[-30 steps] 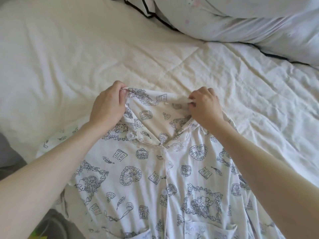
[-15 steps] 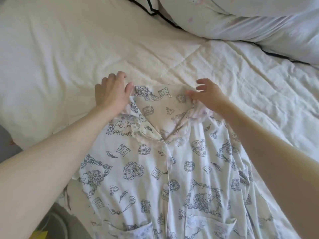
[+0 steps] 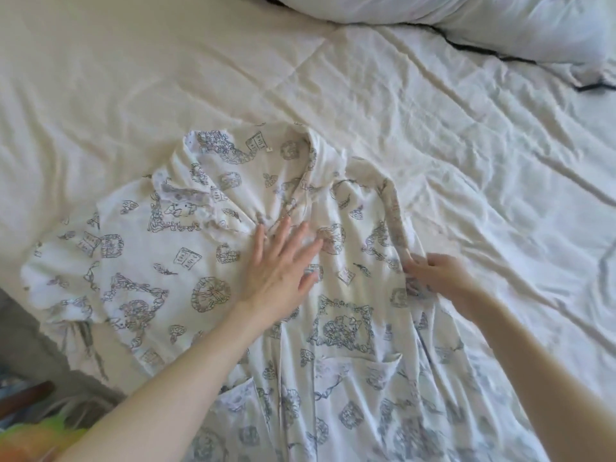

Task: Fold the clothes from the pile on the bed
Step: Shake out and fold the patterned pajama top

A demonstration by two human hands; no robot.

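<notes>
Left hand (image 3: 280,268) lies flat, fingers straight and spread, palm down on the chest of the printed shirt (image 3: 186,261) below the collar. Right hand (image 3: 436,278) has its fingers curled, pinching the shirt's right shoulder edge. Shirt lies front-up on the bed (image 3: 133,78), reaching its near edge.

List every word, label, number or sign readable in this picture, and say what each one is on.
None can be read.
Printed shirt: drawn books, wreaths and animals, no legible lettering.
Small white tag at the collar: too small and blurred to read.
Bed sheet and pillow: no text visible.
</notes>
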